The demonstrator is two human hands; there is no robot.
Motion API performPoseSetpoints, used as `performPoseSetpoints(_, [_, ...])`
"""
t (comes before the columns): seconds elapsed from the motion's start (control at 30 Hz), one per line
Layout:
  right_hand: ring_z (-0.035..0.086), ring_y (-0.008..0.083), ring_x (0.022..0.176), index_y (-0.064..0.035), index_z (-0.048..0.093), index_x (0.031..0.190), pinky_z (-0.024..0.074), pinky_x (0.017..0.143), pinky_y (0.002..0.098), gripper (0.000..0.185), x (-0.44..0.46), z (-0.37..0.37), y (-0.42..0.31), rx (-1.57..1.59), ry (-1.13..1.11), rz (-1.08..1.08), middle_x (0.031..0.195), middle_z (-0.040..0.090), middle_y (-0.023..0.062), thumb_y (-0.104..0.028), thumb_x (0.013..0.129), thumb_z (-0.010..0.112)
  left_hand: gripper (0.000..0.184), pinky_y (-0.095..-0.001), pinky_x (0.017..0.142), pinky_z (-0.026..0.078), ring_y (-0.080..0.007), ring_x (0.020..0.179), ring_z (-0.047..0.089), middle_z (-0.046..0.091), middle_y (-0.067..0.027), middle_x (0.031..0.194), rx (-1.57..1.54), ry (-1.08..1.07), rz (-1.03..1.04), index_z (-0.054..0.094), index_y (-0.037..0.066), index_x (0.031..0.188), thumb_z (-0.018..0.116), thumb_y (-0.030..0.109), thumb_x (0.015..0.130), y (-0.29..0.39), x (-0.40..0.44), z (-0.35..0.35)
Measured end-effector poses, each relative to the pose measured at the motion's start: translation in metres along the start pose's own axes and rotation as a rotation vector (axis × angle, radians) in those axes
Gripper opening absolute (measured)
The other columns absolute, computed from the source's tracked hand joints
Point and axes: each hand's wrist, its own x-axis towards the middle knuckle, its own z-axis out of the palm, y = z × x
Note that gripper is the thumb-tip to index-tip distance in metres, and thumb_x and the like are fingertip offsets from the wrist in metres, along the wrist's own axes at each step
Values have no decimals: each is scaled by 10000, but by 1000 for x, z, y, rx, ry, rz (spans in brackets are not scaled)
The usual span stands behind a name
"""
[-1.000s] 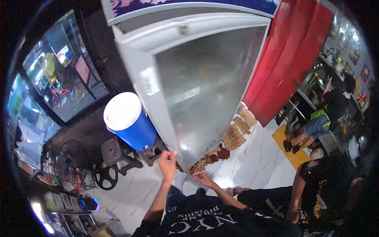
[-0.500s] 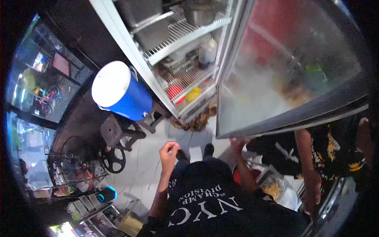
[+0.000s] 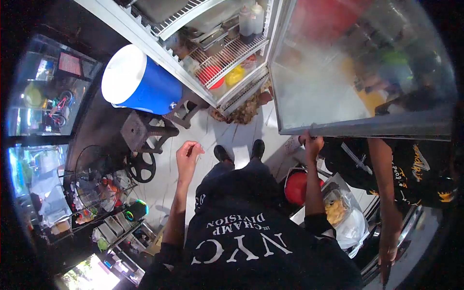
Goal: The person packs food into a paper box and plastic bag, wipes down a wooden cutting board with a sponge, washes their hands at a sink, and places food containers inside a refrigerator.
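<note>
Right hand [image 3: 314, 145] has its fingers around the near edge of the door [image 3: 328, 99], which stretches rightward — left hand [image 3: 187, 155] well apart, loosely curled, seemingly empty.

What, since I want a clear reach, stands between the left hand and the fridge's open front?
Nothing visible blocks the left hand: the fridge door stands open to the right, and the blue cooler stands off to the left.

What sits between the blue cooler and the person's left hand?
In the head view: dark stools, then white floor nearest the left hand.
</note>
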Motion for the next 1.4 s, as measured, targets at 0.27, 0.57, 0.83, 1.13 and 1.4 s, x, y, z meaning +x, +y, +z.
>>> performPoseSetpoints(0.27, [641, 294, 910, -9, 623, 1091, 485, 818, 376, 411, 0, -1, -6, 147, -79, 60, 995, 662, 154, -222, 751, 714, 163, -205, 634, 427, -73, 679, 576, 607, -26, 714, -22, -24, 1, 573, 8, 830, 576, 153, 904, -5, 1, 15])
performPoseSetpoints(0.57, [627, 332, 897, 42, 609, 1020, 475, 818, 399, 435, -16, 11, -37, 122, 104, -72, 979, 652, 189, -240, 718, 744, 212, -209, 543, 359, -33, 583, 419, 584, -7, 671, 28, -70, 2, 520, 40, 713, 626, 144, 865, -3, 9, 32])
performPoseSetpoints(0.83, [602, 375, 792, 32, 586, 925, 469, 704, 432, 480, -73, 40, -109, 140, -63, 54, 804, 610, 222, -305, 645, 783, 155, -206, 559, 392, -35, 621, 493, 568, 20, 671, 5, -401, 32, 591, 10, 729, 672, 105, 822, -4, 28, 77])
performPoseSetpoints(1.13, [456, 325, 1194, -69, 394, 1336, 358, 1015, 402, 673, -134, 42, -150, 69, -192, -116, 1320, 461, 154, -179, 743, 694, 588, -303, 963, 390, -203, 1288, 373, 375, -125, 1408, 38, -1076, 163, 304, 50, 1405, 579, 113, 889, 20, 76, 77])
performPoseSetpoints(1.4, [549, 314, 1071, -89, 586, 1153, 411, 935, 411, 384, -318, 13, -140, 120, -86, 534, 1100, 614, 139, -199, 791, 644, 699, -441, 1079, 254, -329, 1332, 254, 169, -175, 1489, 692, -869, 1250, 148, 75, 1447, 569, 173, 898, -45, 196, 4])
